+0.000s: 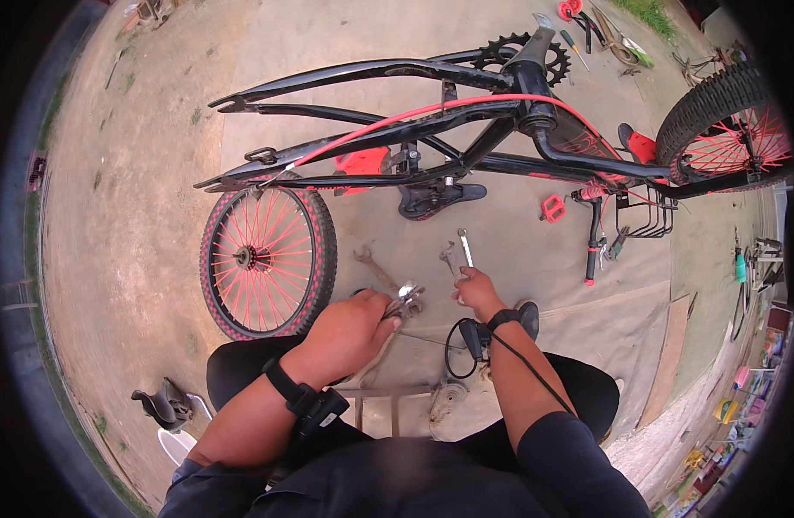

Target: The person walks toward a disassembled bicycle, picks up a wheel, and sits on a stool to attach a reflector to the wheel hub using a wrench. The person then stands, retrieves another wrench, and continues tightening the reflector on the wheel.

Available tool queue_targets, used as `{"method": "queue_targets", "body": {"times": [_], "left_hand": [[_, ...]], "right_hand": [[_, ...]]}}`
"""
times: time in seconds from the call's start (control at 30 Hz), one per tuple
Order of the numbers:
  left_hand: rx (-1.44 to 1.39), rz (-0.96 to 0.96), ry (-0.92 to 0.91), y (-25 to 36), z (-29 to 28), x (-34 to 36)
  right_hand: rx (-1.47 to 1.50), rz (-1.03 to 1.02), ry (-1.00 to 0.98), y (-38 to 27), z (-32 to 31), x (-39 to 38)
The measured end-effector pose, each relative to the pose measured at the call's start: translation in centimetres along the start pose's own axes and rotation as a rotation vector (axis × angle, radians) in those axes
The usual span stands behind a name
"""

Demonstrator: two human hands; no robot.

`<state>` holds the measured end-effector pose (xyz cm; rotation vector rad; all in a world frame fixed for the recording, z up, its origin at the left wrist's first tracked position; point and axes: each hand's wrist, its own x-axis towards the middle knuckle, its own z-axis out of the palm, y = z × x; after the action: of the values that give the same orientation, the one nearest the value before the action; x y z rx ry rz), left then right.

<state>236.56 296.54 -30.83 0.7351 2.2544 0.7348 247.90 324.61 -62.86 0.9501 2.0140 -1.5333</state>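
Observation:
My left hand (354,326) grips a small shiny metal part (406,298) low over the concrete ground. My right hand (477,289) is closed around a silver wrench (465,248) whose open end points away from me. Both wrists wear black straps with cables. An upside-down black and red bicycle frame (431,121) stands just beyond my hands. Its detached wheel with red spokes (267,255) lies flat on the ground to the left. A rusty wrench (375,268) and another small wrench (448,255) lie between my hands and the frame.
The front wheel (725,116) is still on the frame at right, by a black wire basket (643,216) and a handlebar grip (592,255). A red pedal (552,207) and a black saddle (436,198) sit beneath the frame. Screwdrivers and tools (578,34) lie beyond it. A black part (164,406) rests at lower left.

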Motion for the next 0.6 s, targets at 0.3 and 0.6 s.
{"method": "queue_targets", "body": {"times": [0.3,0.6], "left_hand": [[-0.070,0.124,0.065,-0.2,1.2,-3.7],[-0.273,0.262,0.059,-0.3,2.8,-5.6]], "right_hand": [[-0.323,-0.252,0.097,-16.5,-7.4,-11.3],[-0.006,-0.365,-0.369,-25.9,-1.0,-27.5]]}}
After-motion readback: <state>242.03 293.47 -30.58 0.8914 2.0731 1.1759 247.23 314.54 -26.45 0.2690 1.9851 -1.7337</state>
